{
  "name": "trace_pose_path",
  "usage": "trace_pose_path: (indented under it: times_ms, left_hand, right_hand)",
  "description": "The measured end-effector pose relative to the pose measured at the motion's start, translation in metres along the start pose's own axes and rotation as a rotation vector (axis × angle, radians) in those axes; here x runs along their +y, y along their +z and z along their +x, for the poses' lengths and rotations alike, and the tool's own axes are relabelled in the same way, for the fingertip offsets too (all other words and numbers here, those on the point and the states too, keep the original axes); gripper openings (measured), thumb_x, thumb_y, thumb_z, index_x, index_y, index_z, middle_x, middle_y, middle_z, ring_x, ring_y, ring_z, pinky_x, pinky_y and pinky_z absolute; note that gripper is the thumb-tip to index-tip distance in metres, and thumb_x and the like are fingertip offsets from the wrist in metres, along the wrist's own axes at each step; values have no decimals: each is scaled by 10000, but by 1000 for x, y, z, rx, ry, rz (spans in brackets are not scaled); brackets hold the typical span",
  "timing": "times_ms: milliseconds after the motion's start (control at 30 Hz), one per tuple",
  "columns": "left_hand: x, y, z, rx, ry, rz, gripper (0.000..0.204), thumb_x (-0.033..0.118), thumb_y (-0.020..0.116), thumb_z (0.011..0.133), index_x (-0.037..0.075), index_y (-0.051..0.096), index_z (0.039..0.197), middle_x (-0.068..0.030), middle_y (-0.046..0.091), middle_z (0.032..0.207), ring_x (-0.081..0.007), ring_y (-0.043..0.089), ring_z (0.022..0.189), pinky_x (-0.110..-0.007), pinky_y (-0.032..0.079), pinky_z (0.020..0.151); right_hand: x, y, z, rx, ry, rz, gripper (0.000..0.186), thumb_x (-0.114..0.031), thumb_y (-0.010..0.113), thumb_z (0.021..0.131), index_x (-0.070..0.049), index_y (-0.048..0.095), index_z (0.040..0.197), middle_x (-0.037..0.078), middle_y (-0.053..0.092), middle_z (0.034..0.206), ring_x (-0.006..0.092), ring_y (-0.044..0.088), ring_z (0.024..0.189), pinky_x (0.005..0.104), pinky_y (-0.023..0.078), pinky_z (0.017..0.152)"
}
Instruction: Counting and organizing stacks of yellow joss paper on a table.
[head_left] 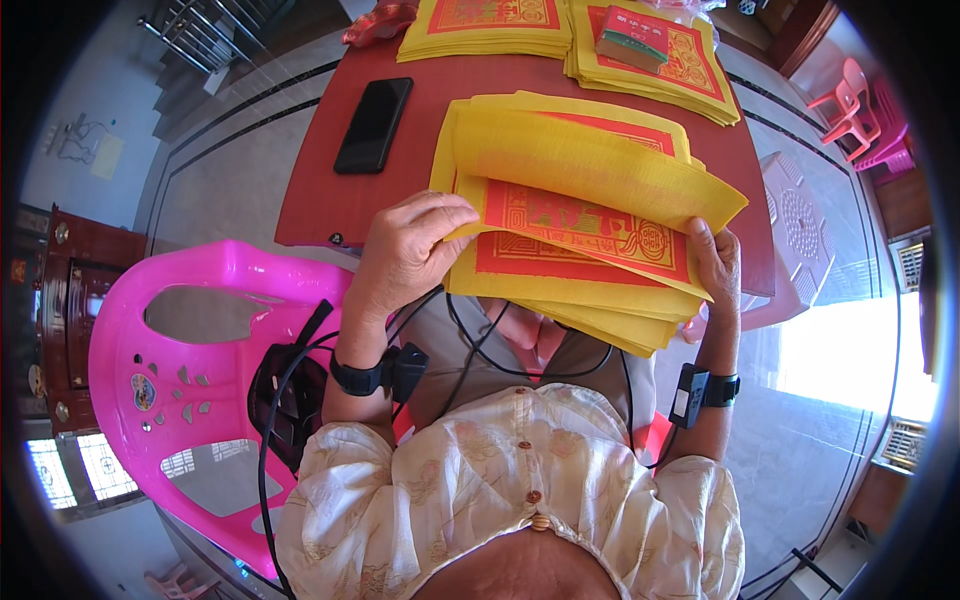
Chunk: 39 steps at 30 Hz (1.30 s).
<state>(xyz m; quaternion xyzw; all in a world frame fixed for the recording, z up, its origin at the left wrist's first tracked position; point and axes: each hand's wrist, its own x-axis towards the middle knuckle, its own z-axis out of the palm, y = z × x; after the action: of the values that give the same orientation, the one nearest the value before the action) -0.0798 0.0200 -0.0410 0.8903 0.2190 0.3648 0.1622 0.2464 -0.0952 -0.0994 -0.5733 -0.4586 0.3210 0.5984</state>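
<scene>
A stack of yellow paper sheets [590,293] with red and gold printed panels lies at the table's near edge, partly overhanging my lap. My left hand [415,245] pinches the left edge of an upper yellow sheet [580,150], fingers closed on it. On the right, my right hand [714,262] grips the same sheets' right side, thumb on top and fingers underneath. The top sheet is curled up and back, baring its plain yellow underside. Below it a red printed panel [590,218] shows. How many sheets each hand holds is hidden.
A black phone [374,125] lies on the red table [320,195], left of the stack. Two more paper piles [485,42] [690,90] sit at the far side, a small red-and-green book [634,36] on the right one. A pink chair [160,400] stands at my left, a pale stool [797,225] at right.
</scene>
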Motion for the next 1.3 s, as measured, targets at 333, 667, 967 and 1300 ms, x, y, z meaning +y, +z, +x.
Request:
trace_pose_path:
  times_ms: [333, 667, 967, 1300]
  left_hand:
    - [6, 2, 6, 144, 7, 79, 132, 34, 698, 705, -14, 636, 811, -120, 628, 741, -254, 616, 673, -316, 500, 577]
    - [4, 8, 5, 217, -82, -17, 86, 37, 655, 773, -29, 630, 821, -122, 623, 723, -227, 616, 619, -287, 477, 523]
    - [6, 11, 5, 231, -153, -89, 89, 39, 630, 808, -42, 625, 843, -101, 599, 702, -157, 585, 569, -243, 429, 480]
    - [6, 12, 7, 284, -50, -116, 100, 21, 627, 805, -44, 624, 882, -113, 616, 790, -153, 607, 646, -238, 467, 527]
  right_hand:
    - [2, -10, -2, -34, 32, 8, 425, -347, 502, 907, 21, 547, 1114, 80, 585, 978, 112, 526, 900, 272, 418, 817]
    - [15, -17, -1, -5, 185, 72, 593, -477, 396, 910, -26, 439, 1293, 97, 585, 1020, 133, 557, 872, 263, 444, 787]
    - [12, -6, 2, -58, -45, 249, 773, -630, 301, 873, -9, 366, 1329, 138, 542, 1195, 198, 487, 1139, 315, 377, 975]
    - [-2, 3, 3, -68, -200, -103, 446, -269, 701, 764, -38, 602, 1133, 104, 526, 1246, 224, 347, 1273, 377, 314, 1028]
